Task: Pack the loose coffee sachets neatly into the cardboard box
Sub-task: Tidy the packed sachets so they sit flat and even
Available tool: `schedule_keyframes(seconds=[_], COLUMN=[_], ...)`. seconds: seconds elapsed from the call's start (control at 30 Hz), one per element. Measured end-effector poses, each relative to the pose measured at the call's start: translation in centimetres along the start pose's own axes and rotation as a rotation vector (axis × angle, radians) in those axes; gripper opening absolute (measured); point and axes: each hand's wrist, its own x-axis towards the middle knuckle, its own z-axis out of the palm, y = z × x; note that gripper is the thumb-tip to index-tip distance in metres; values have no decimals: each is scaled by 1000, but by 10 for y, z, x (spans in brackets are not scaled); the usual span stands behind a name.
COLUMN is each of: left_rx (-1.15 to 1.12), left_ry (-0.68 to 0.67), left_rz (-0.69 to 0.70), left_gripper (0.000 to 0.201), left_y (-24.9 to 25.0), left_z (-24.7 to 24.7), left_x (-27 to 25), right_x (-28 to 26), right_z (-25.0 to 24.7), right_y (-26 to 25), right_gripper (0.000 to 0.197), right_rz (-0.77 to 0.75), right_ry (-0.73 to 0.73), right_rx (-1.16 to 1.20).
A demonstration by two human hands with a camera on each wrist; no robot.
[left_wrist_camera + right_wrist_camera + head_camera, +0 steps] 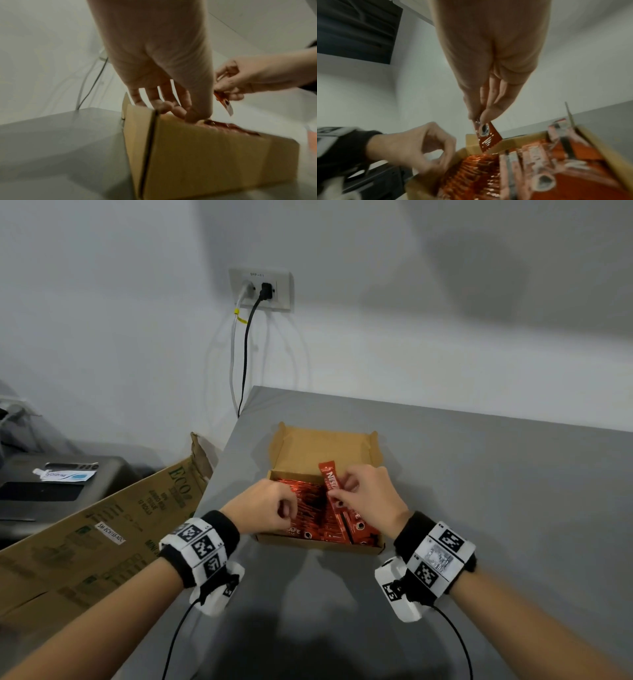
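Note:
An open cardboard box [318,545] lies on the grey table [496,508], its lid folded back toward the wall. Red coffee sachets [310,508] fill it, some upright in a row, some flat at the right [573,169]. My right hand [337,494] pinches one red sachet [331,478] by its middle above the box, with its lower end [486,139] pointing into the row. My left hand [286,508] is curled over the box's left side, thumb and fingertips [445,161] down on the tops of the upright sachets [231,127]. The box's near wall [214,155] hides the rest.
The table's left edge runs just beside the box. Below it, a large printed carton [102,542] leans beside a dark machine [51,491]. A wall socket [260,290] with two cables sits behind. Cords trail from both wristbands.

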Motion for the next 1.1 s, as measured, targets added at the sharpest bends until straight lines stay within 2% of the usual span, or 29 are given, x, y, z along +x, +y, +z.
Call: schedule_keyframes(seconds=[0.13, 0.2, 0.33, 0.47, 0.53, 0.67, 0.8, 0.87, 0.93, 1.03, 1.1], left_rx=[-52, -7, -17, -40, 74, 226, 280, 291, 294, 289, 291], left_ry=[304, 352, 284, 8, -58, -106, -49, -22, -15, -15, -23], left_rz=[-92, -99, -46, -9, 8, 105, 90, 85, 100, 105, 92], left_gripper=[11, 11, 12, 4, 19, 25, 28, 25, 17, 11, 10], left_y=[-14, -15, -10, -7, -10, -11, -4, -2, -1, 0, 0], left_z=[-20, -22, -19, -16, -11, -3, 5, 8, 10, 11, 10], left_x=[0, 0, -1, -7, -9, -6, -5, -5, -7, -6, -6], right_x=[-4, -2, 5, 9, 12, 13, 12, 12, 16, 22, 23], right_z=[26, 40, 62, 63, 64, 67, 62, 50, 33, 4, -7], right_y=[-15, -18, -23, -32, -33, -30, -25, -17, -5, 17, 28], right_gripper=[13, 13, 15, 20, 20, 20, 18, 20, 15, 12, 14], right_rz=[-125, -165, -187, -185, -188, -210, -225, -173, -95, 7, 102], right_ry=[-121, -175, -284, -342, -380, -385, -390, -345, -197, 51, 84], right_rx=[-74, -143, -374, -583, -624, -660, -581, -456, -358, -479, -581])
